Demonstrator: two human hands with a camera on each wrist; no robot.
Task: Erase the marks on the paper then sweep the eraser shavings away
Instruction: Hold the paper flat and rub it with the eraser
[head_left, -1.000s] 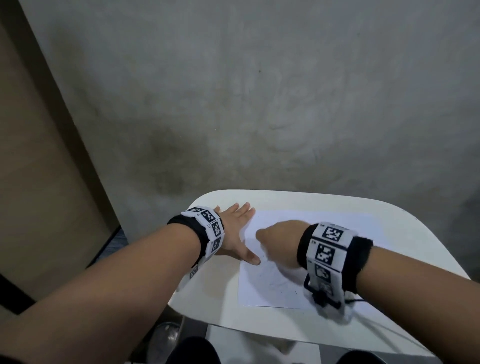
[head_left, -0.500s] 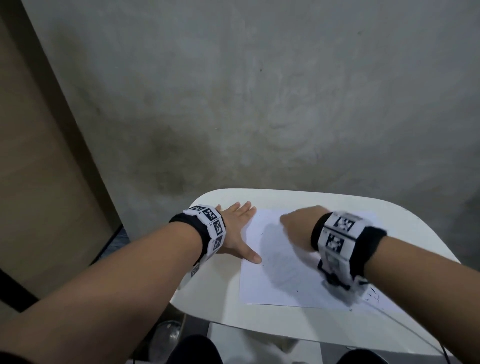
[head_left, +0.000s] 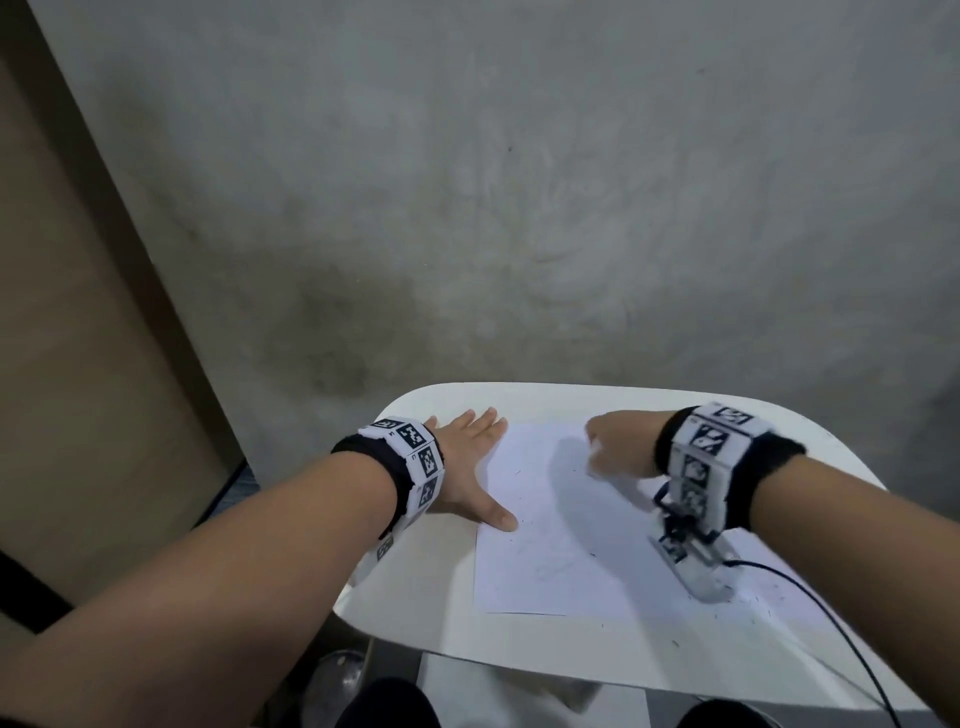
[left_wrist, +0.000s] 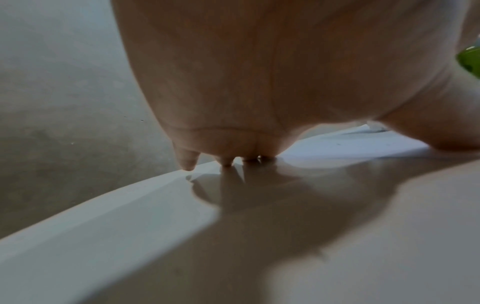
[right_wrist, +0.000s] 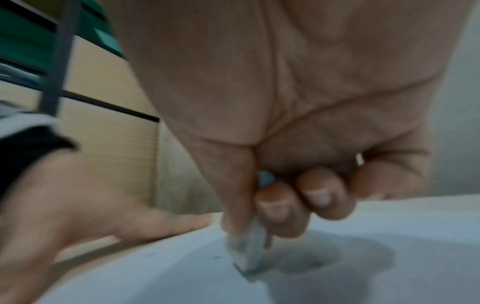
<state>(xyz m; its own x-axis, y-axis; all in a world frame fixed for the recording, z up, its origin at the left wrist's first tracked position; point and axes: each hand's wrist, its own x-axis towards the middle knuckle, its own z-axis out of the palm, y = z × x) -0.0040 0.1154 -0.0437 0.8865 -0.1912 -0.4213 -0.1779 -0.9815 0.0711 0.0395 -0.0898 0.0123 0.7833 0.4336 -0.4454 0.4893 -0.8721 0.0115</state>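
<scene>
With the flat, open left hand pinning the paper on the surface and the right hand pinching the eraser against it, a hard stroke could crease the sheet.

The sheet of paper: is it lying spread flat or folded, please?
Spread flat: the paper lies unfolded on the white table, the left hand pressing its edge.

One paper, one eraser, one table, two hands, two wristbands, many scattered shavings.
</scene>
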